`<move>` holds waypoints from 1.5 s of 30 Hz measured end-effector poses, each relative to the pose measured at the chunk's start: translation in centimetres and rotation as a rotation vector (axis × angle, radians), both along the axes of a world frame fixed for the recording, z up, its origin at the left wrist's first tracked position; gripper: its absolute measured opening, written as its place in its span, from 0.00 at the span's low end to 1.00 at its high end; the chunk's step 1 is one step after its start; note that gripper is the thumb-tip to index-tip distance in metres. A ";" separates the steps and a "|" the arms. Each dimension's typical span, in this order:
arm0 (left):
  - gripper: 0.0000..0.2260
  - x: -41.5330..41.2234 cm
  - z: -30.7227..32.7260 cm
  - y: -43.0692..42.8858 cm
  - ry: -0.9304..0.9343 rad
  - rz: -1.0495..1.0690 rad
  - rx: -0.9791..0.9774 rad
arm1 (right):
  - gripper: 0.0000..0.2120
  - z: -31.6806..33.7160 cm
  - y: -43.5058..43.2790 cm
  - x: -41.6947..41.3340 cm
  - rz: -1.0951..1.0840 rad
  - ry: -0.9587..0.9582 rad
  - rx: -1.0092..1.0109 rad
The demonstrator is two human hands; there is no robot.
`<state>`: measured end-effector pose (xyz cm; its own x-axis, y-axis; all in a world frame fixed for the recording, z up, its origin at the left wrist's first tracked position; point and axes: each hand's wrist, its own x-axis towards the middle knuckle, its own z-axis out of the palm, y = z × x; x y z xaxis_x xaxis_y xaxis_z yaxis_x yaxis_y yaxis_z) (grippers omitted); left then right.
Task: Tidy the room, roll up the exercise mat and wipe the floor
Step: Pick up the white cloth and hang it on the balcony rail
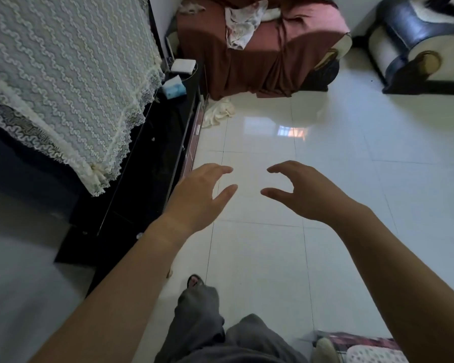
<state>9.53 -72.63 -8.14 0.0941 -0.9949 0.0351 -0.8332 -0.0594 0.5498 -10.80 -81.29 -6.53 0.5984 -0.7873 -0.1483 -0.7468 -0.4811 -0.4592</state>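
Two grey trouser legs [215,334] fill the bottom centre; above them, mid-frame, the left hand [197,195] and right hand [304,192] hover spread and empty over the white tiled floor [351,179]; one crumpled cloth [218,111] lies upper centre

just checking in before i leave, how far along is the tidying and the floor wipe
Done: cannot tell; the tiled floor looks glossy, and no exercise mat is in view. In hand: nothing; the left hand and right hand are both open and empty over the tiles. Left: a crumpled pale cloth lies on the floor by the brown-covered sofa, with loose fabric on its seat.
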 end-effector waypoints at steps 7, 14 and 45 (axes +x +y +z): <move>0.19 6.9 -0.7 -7.8 0.006 0.060 0.018 | 0.27 0.5 -8.7 8.0 0.105 0.047 0.050; 0.18 18.1 -1.0 -18.9 0.034 0.131 -0.005 | 0.25 -0.8 -18.6 18.4 0.064 -0.043 0.083; 0.18 30.8 -3.0 -74.2 0.050 0.043 0.126 | 0.23 -4.3 -73.4 30.7 -0.070 -0.092 0.182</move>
